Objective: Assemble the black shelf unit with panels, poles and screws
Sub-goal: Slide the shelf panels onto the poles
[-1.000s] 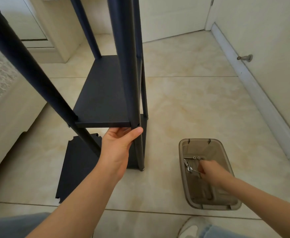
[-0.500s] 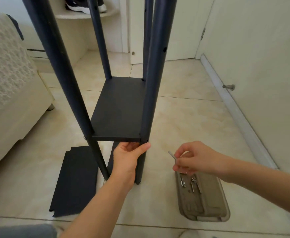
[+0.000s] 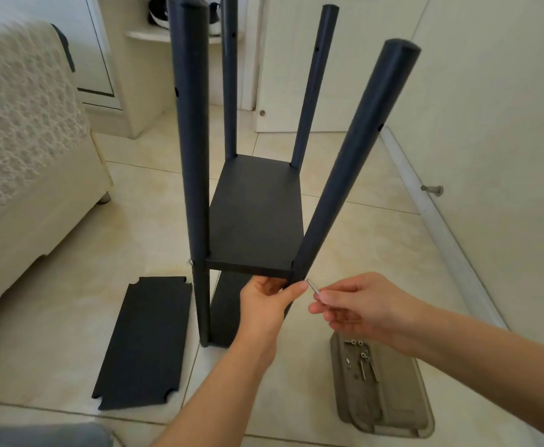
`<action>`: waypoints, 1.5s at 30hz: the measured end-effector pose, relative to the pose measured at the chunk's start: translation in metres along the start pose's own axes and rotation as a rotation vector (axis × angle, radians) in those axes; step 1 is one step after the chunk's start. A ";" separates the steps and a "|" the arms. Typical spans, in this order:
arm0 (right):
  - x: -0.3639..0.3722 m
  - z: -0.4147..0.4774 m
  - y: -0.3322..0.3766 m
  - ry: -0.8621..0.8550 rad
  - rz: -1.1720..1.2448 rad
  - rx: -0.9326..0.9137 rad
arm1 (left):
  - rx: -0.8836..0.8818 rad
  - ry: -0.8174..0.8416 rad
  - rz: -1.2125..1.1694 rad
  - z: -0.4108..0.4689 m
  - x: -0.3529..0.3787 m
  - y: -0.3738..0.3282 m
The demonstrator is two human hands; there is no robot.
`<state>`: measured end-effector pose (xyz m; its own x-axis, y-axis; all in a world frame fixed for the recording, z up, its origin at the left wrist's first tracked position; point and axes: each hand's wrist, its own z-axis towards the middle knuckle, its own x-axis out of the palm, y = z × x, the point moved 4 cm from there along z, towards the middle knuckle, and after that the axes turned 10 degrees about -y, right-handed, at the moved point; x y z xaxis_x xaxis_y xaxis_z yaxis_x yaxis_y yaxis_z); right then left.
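1. Shelf unit (image 3: 256, 217) stands upright on the tiled floor (image 3: 360, 237) in the middle of the view, part built. Four dark poles rise from it: the near left pole (image 3: 191, 140), the near right pole (image 3: 354, 156), and two far poles (image 3: 230, 91) (image 3: 312, 91).
2. One black panel is fixed between the poles at about mid height. A second panel (image 3: 225, 311) shows lower down, close to the floor, mostly hidden behind the left hand.
3. A cream sofa (image 3: 22, 140) with a lace cover fills the left side, well apart from the unit.
4. A loose panel (image 3: 144, 343) with notched corners lies flat on the floor, just left of the near left pole.
5. A grey tray (image 3: 402, 414) sits on the floor near right, below the right forearm, with spare screws (image 3: 362, 359) lying in its far end.
6. The left hand (image 3: 264, 304) grips the unit at the near right corner of the fixed panel. Its thumb lies across the front of the near right pole and its fingers curl beneath the panel's near edge.
7. The right hand (image 3: 357, 308), just right of that corner, pinches a silver screw (image 3: 312, 287) between thumb and curled fingers. The screw's free end points up and left, almost at the pole; whether it touches cannot be told.
8. A small silver screw head (image 3: 190, 262) shows on the outer side of the near left pole, level with the fixed panel.
9. A metal door stop (image 3: 431, 189) juts from the right wall.
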<state>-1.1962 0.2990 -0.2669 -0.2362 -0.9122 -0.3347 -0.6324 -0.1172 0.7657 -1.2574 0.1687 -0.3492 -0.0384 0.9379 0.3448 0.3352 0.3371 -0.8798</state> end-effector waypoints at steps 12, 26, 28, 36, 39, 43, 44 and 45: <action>-0.001 0.007 0.000 0.019 0.029 -0.060 | -0.008 0.037 0.020 0.001 -0.003 0.001; 0.008 0.016 -0.001 0.053 0.125 -0.132 | -0.102 0.065 -0.027 0.000 -0.008 0.002; 0.009 0.017 0.002 0.082 0.147 -0.142 | -0.124 0.063 -0.047 0.000 -0.008 0.001; 0.011 0.019 0.006 0.013 -0.010 -0.261 | -0.160 0.046 -0.070 -0.001 -0.010 0.000; 0.010 0.020 0.008 -0.012 -0.047 -0.310 | -0.160 0.046 -0.066 -0.002 -0.010 -0.002; 0.010 0.020 0.012 -0.050 -0.147 -0.400 | -0.168 0.045 -0.110 -0.005 -0.010 -0.005; 0.010 0.020 0.013 -0.067 -0.177 -0.424 | -0.171 0.045 -0.121 -0.005 -0.009 -0.006; 0.010 0.020 0.014 -0.085 -0.210 -0.449 | -0.175 0.046 -0.130 -0.006 -0.009 -0.007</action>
<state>-1.2220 0.2962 -0.2709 -0.2093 -0.8176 -0.5365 -0.2975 -0.4694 0.8314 -1.2539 0.1575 -0.3446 -0.0504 0.8815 0.4695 0.4886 0.4318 -0.7582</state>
